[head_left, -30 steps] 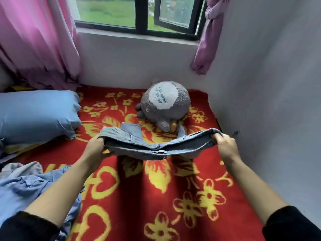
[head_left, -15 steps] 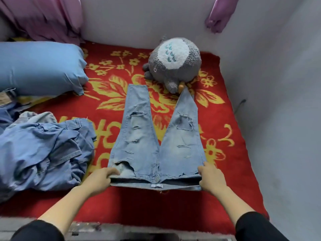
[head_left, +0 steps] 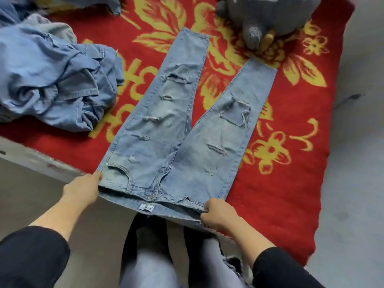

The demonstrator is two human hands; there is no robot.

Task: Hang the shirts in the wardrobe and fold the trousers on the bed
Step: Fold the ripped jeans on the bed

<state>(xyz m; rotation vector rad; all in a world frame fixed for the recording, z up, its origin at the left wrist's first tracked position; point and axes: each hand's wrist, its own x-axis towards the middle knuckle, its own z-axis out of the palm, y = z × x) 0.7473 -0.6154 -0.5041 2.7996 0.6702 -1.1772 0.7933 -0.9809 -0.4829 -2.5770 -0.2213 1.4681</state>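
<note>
Red blanket (head_left: 291, 194) with yellow flowers covers the bed, and the jeans (head_left: 166, 125) lie flat on it, front up, with the waistband at the near edge and the legs splayed in a V toward the plush toy (head_left: 266, 15). The left hand (head_left: 82, 189) pinches the waistband's left corner and the right hand (head_left: 220, 213) curls round its right corner, probably to draw the cloth taut and square before folding leg over leg. A denim heap (head_left: 54, 84) lies apart on the left. A grey wall (head_left: 357, 163) borders the bed's right side, and the floor (head_left: 31, 194) shows below its edge.
</note>
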